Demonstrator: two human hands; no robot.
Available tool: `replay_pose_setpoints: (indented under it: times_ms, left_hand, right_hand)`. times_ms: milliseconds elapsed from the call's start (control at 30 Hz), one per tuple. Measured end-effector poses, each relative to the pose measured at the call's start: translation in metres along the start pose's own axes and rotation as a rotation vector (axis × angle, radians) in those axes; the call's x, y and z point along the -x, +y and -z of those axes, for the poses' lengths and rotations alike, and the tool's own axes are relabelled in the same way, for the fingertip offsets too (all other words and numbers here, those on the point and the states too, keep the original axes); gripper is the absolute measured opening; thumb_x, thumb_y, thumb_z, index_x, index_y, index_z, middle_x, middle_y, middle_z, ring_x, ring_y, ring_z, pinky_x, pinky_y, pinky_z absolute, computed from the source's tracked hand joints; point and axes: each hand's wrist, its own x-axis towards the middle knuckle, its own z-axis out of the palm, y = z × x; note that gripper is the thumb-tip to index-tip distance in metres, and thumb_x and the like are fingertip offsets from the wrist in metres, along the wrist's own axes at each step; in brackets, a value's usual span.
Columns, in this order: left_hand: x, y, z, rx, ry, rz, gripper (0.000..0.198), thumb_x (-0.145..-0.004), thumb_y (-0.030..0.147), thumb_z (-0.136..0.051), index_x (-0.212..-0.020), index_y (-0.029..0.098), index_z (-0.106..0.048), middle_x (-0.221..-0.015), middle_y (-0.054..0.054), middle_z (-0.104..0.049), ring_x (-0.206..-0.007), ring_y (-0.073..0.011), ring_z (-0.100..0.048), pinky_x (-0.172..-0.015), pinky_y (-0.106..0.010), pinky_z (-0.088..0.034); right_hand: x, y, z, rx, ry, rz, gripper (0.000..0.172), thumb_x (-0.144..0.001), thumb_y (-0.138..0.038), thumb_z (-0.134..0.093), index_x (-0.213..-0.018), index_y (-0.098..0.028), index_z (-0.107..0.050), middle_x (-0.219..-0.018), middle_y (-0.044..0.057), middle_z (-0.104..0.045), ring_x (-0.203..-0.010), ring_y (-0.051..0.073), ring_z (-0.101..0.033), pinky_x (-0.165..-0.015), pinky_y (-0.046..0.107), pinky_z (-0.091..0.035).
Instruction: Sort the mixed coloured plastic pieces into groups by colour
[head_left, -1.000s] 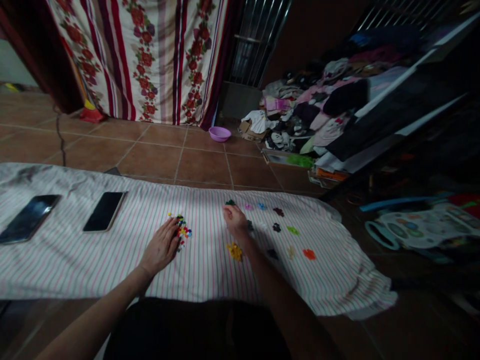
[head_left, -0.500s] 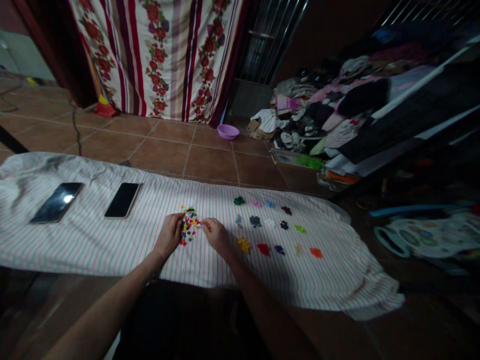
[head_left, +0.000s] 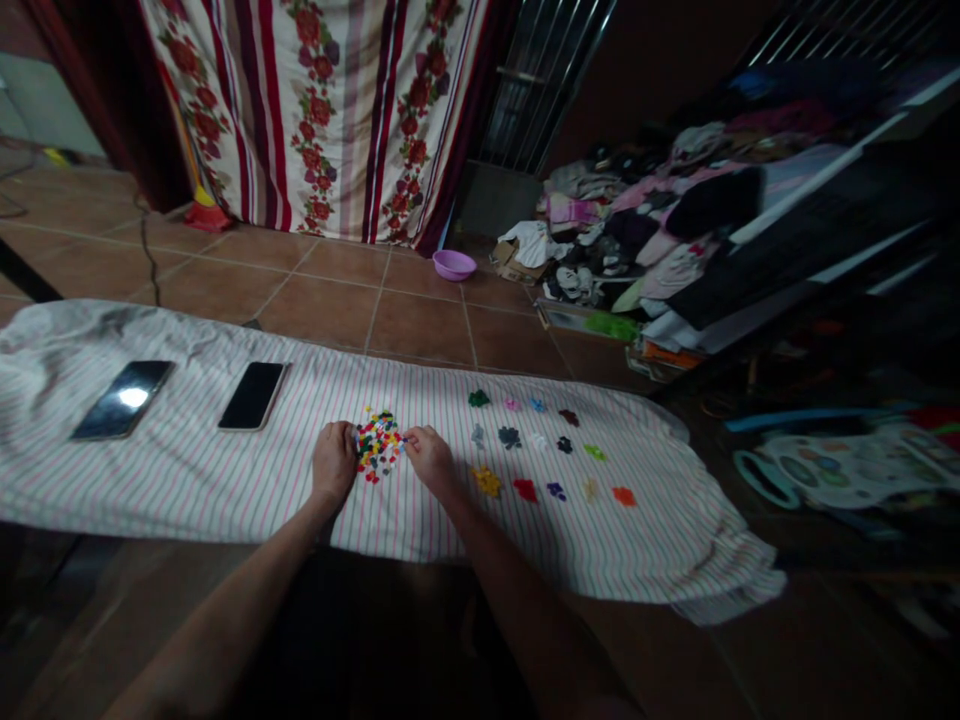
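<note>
Beside the mixed bead pile [head_left: 377, 444], left hand [head_left: 334, 465] and right hand [head_left: 429, 460] sit curled, grips unreadable; best pinch single beads cleanly.

Tiny coloured pieces [head_left: 379, 445] too small to identify; striped cloth [head_left: 187, 480] cut off at left.

Striped cloth [head_left: 187, 480] on tiled floor [head_left: 420, 320] bears two phones [head_left: 253, 396], mixed beads [head_left: 377, 445], sorted heaps [head_left: 525, 490].

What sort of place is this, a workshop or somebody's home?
Most likely a room in a home: a floral curtain hangs at the back, a heap of clothes lies beside the tiled floor, and beads sit on a striped cloth.
</note>
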Motion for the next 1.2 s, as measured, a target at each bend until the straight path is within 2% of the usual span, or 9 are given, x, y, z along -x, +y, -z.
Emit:
replay_pose_setpoints:
  times_ms: [233,400,633,900,1200]
  left_hand:
    - [-0.001,-0.002,-0.002,-0.017,0.018,0.013,0.024,-0.085,0.013,-0.040,-0.098,0.020,-0.058,-0.088,-0.007,-0.060,-0.087,-0.0220,-0.058,-0.078,-0.037,-0.047]
    - [-0.001,-0.002,-0.002,-0.093,-0.008,-0.016,0.025,-0.087,0.015,-0.038,-0.099,0.019,-0.059,-0.092,-0.010,-0.060,-0.090,-0.0242,-0.057,-0.079,-0.038,-0.047]
    - [-0.001,-0.003,-0.002,-0.116,-0.003,-0.015,0.022,-0.085,0.016,-0.041,-0.098,0.020,-0.059,-0.090,-0.008,-0.059,-0.092,-0.0236,-0.057,-0.080,-0.037,-0.046]
    - [0.000,-0.001,-0.001,-0.141,-0.022,-0.017,0.022,-0.086,0.018,-0.041,-0.099,0.020,-0.059,-0.092,-0.008,-0.059,-0.093,-0.0246,-0.057,-0.081,-0.038,-0.046]
    - [-0.001,0.002,0.004,-0.152,-0.066,0.007,0.023,-0.085,0.018,-0.042,-0.100,0.019,-0.059,-0.096,-0.010,-0.058,-0.095,-0.0254,-0.056,-0.082,-0.038,-0.046]
  right_hand:
    - [0.002,0.003,-0.004,-0.043,0.062,-0.010,0.011,-0.083,-0.015,-0.057,-0.088,-0.021,-0.065,-0.084,0.002,-0.065,-0.077,0.014,-0.061,-0.075,0.023,-0.047]
    - [0.005,0.007,-0.004,-0.119,0.063,0.024,0.015,-0.082,-0.013,-0.053,-0.091,-0.021,-0.062,-0.083,0.000,-0.065,-0.076,0.013,-0.060,-0.074,0.023,-0.047]
    - [0.010,0.008,0.002,-0.138,0.082,0.005,0.020,-0.079,-0.010,-0.052,-0.093,-0.023,-0.061,-0.085,-0.001,-0.065,-0.075,0.013,-0.060,-0.074,0.023,-0.048]
    - [0.020,0.022,0.027,-0.110,0.135,-0.009,0.022,-0.085,-0.013,-0.048,-0.095,-0.020,-0.066,-0.090,0.004,-0.068,-0.082,0.015,-0.064,-0.080,0.024,-0.050]
    - [0.046,0.061,0.073,-0.002,0.242,-0.100,0.027,-0.086,-0.014,-0.046,-0.098,-0.017,-0.069,-0.095,0.008,-0.070,-0.092,0.018,-0.065,-0.087,0.026,-0.048]
